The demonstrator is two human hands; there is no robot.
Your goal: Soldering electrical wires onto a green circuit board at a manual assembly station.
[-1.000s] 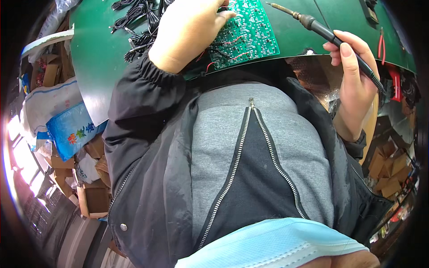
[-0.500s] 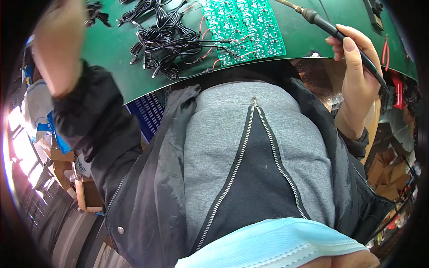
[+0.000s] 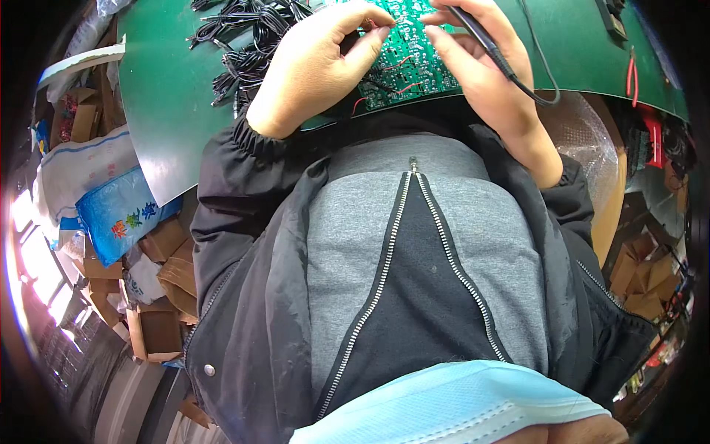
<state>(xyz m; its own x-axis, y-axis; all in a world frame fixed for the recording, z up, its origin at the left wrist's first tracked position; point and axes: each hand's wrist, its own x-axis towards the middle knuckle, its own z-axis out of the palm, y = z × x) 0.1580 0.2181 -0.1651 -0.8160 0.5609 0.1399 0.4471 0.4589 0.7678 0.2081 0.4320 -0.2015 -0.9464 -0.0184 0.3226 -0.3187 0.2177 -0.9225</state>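
On the green tabletop [image 3: 170, 111], the left hand [image 3: 310, 70] has its fingers pinching the green circuit board [image 3: 403, 63] at the near edge; the right hand [image 3: 484, 70] grips a black soldering iron [image 3: 488, 48] over it. Cardboard boxes [image 3: 159, 325] sit below left, contents unclear.

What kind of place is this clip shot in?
Probably an electronics assembly workshop: a green circuit board under both hands, a soldering iron in the right hand, a pile of black cables, and cardboard boxes.

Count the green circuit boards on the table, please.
1. The circuit board lies at the table's near edge, between the left hand and the right hand; others may be hidden beneath them.
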